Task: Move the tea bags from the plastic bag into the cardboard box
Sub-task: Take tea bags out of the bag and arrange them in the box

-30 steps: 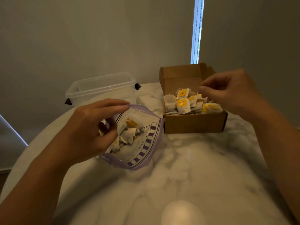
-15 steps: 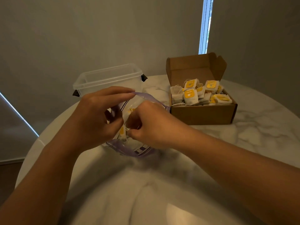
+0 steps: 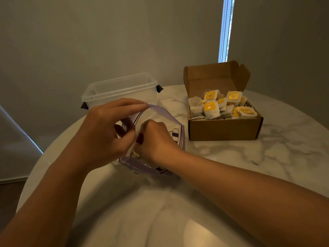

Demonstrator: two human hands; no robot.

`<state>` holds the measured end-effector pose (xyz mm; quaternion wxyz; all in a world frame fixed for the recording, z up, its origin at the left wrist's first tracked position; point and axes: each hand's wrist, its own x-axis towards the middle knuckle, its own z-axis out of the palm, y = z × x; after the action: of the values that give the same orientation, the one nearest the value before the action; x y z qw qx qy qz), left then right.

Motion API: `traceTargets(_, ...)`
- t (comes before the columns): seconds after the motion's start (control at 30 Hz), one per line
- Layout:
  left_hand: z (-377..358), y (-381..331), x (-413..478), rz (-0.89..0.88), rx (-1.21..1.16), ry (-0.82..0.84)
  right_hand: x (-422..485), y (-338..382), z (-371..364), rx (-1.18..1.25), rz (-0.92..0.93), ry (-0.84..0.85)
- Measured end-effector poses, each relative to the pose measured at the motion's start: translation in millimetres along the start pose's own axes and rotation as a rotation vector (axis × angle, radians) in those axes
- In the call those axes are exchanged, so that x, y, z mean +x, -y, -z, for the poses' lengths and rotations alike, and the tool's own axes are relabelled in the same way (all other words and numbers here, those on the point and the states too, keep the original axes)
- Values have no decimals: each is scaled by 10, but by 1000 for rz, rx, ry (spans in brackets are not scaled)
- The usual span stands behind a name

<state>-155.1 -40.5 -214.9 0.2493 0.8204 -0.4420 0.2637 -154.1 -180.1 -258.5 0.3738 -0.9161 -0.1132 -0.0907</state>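
Note:
A clear plastic bag with a purple zip rim lies on the marble table. My left hand pinches the bag's upper rim and holds its mouth wide. My right hand is inside the mouth with its fingers curled downward; what they hold is hidden by the hand. A pale bit of tea bag shows under the hands. The open cardboard box stands to the right, its lid flap upright, with several white tea bags with yellow tags piled inside.
An open clear plastic tub with black clips stands behind the bag. The round marble table ends close behind the tub and box, near grey walls. A bright window strip rises behind the box.
My right hand came from above the cardboard box across to the bag and has gone into its mouth. My left hand keeps its pinch on the rim.

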Motion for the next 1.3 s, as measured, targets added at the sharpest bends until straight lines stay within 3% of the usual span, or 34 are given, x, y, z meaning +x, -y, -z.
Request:
traceTargets(0.43,-21,83,-36,159,-113,-4,-443,-42,559,-89,197,-51)
traceTargets(0.73,-21,119,-42,272,-245,48,-396,-204,1435,493,190,92)
traceTargets(0.87,-33,133,-49,281,-267,52,-243,-462,1697,515,158,-26)
traceTargets(1.07,-61,185,-59,253,-310,58,-105,-943,1911,395,17,-340)
traceTargets(1.3,-18,145,-34,104,-337,146,-164,-1156,1852,242,-78,-411)
